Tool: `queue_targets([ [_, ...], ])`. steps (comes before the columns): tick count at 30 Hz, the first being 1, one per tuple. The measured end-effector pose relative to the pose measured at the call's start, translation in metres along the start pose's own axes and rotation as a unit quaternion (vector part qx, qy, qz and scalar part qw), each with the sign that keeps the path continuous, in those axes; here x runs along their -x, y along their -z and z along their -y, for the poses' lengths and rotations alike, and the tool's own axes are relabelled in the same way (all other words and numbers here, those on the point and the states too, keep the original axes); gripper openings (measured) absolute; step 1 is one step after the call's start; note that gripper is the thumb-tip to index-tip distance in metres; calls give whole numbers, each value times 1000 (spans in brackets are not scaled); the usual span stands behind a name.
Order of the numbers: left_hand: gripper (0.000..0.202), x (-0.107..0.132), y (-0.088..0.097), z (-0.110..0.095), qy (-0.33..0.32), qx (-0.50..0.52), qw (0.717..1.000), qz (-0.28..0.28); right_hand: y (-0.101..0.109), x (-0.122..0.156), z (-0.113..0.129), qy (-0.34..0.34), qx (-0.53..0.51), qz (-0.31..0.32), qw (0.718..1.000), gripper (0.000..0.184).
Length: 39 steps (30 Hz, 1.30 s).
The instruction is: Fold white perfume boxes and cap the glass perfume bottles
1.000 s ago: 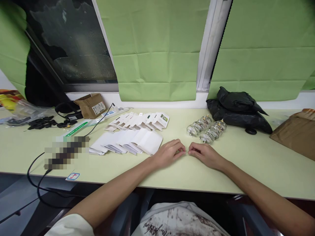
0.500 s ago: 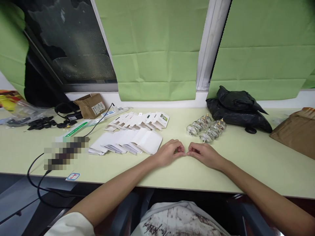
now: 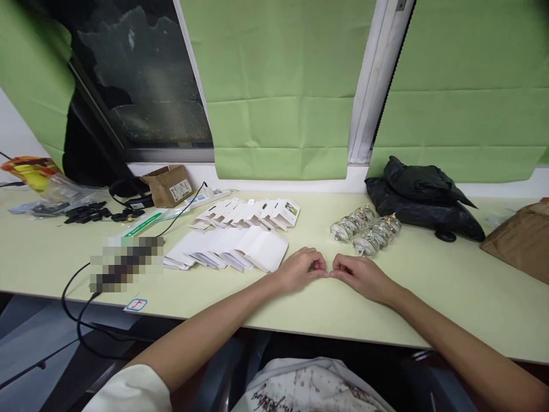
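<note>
My left hand (image 3: 301, 269) rests on the pale table with its fingers curled in and its thumb forward. Opposite it lies my right hand (image 3: 362, 276), curled the same way. The thumb tips meet or nearly meet, and nothing shows in either hand. Just left of my left hand is an overlapping row of white paper sleeves or flat boxes (image 3: 266, 249). Behind these stand several small white cartons (image 3: 286, 213), one with a green picture. Beyond my right hand, two rows of round, clear-wrapped silvery pieces with gold-coloured tops (image 3: 372, 237) lie side by side.
Black plastic bags (image 3: 422, 197) lie at the back right, near a brown cardboard package (image 3: 521, 240). To the left are an opened brown box (image 3: 167, 186), a power strip (image 3: 210, 197), black small parts (image 3: 88, 213) and a looping black cable (image 3: 64, 297). Green blinds (image 3: 283, 91) hang behind.
The camera view has turned slightly, so the whole scene sits a little further right and lower. Both hands keep their curled pose on the table, and no object has moved.
</note>
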<state>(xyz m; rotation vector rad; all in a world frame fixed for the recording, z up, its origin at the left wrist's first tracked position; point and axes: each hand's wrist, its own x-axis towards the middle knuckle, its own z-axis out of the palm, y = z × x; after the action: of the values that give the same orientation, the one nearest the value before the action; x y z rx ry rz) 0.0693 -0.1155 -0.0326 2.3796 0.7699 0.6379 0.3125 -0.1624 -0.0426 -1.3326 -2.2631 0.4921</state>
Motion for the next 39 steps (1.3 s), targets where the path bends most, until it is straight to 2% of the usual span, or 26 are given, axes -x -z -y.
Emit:
queue_targets([
  [9,22,-1,-3,3,29,12,999,-10,0,2,9,-4,-86,8,996,11],
  [14,21,0,-2,2,28,6,1000,-5,-2,3,13,-9,-138,17,990,14],
  [39,22,0,-1,-2,25,-7,1000,3,-3,2,14,-41,-191,24,981,11],
])
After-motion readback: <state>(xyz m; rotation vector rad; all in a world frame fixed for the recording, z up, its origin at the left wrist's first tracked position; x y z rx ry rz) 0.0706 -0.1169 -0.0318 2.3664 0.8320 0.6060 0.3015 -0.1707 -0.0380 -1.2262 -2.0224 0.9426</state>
